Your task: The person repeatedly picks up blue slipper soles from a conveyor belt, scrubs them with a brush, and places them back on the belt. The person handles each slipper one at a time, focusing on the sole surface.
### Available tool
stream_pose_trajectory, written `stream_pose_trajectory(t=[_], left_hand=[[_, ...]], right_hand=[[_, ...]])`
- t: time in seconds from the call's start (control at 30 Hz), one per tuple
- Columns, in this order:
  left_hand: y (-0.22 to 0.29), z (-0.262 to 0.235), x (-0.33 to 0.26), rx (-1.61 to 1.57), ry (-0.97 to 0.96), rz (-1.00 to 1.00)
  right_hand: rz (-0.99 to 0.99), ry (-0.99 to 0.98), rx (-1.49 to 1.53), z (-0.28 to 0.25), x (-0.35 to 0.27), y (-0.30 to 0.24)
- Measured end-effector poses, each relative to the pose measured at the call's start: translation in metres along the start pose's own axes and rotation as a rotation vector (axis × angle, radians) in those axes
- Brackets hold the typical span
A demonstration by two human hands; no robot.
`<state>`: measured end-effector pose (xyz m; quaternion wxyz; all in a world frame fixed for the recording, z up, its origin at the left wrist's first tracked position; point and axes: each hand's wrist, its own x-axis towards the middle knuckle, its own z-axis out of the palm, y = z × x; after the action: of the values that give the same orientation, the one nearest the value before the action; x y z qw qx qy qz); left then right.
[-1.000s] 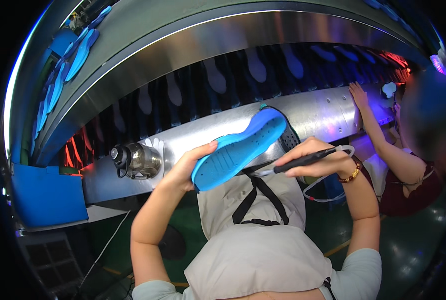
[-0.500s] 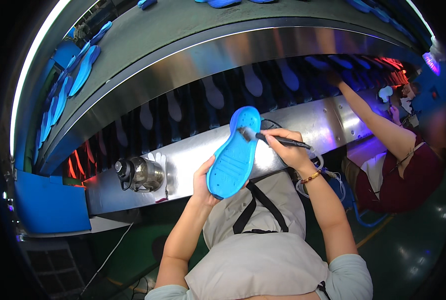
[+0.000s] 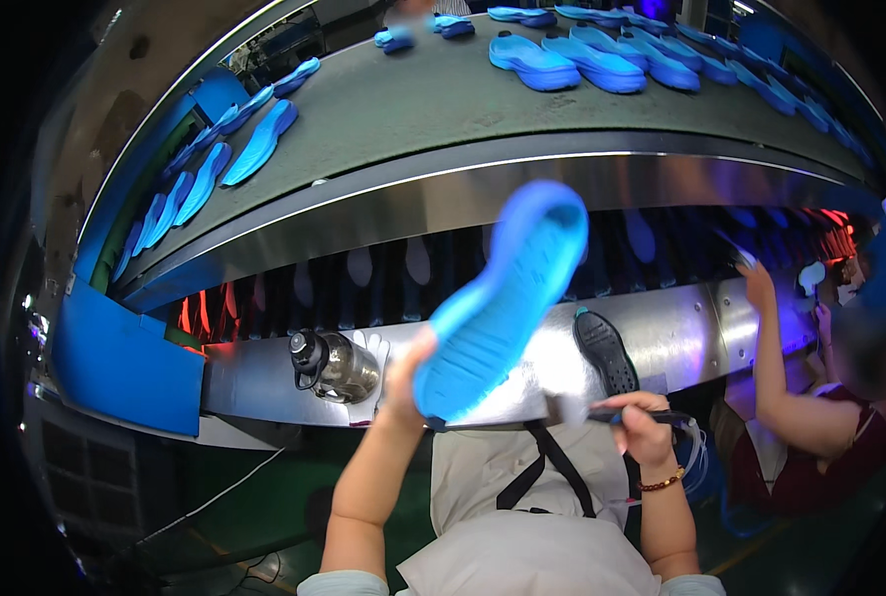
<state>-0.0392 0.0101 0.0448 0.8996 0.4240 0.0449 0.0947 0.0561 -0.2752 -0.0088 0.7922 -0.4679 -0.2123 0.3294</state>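
— What's furthest left from where you're standing?

— A blue housing [image 3: 125,363], with bright blue soles [image 3: 259,144] on the dark belt [image 3: 393,119] at its far side.

— And along the steel ledge [image 3: 681,343]?

— A dark-capped, see-through bottle [image 3: 344,368] first, a white glove [image 3: 374,348] just beside it on the right.

— Then the left hand [image 3: 403,385]?

— Yes, gripping the near end of a big blue sole [image 3: 503,308] held up over the ledge, its far end leaning right. The hand is blurred and partly behind the sole; I can't tell whether those fingers are spread or pressed together.

— Is the brush [image 3: 652,415] on the sole?

— No, apart from it: blurred bristles point left, just right of the sole's near end. Farther back, a black perforated sole [image 3: 607,353] lies on the ledge.

— How does the right hand [image 3: 647,432] hold it?

— Fingers curled in, pinching the dark handle against the thumb. A beaded bracelet [image 3: 664,482] circles the wrist, with pale tubing [image 3: 698,447] just to the right.

— And furthest right?

— A co-worker in dark red [image 3: 811,447], one forearm stretched over the ledge.
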Motion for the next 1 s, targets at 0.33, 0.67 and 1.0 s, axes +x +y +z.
stream_pose_trajectory(t=[0.33, 0.67, 1.0], left_hand=[[0.154, -0.028, 0.158, -0.874, 0.237, 0.611], [0.081, 0.080, 0.307, 1.243, 0.199, 0.600], [0.091, 0.070, 0.301, 2.242, 0.256, 0.924]], right_hand=[[-0.023, 0.300, 0.195, -0.016, 0.013, 0.019], [-0.061, 0.501, 0.228, -0.050, -0.002, 0.041], [-0.007, 0.521, 0.060, -0.037, -0.007, 0.046]])
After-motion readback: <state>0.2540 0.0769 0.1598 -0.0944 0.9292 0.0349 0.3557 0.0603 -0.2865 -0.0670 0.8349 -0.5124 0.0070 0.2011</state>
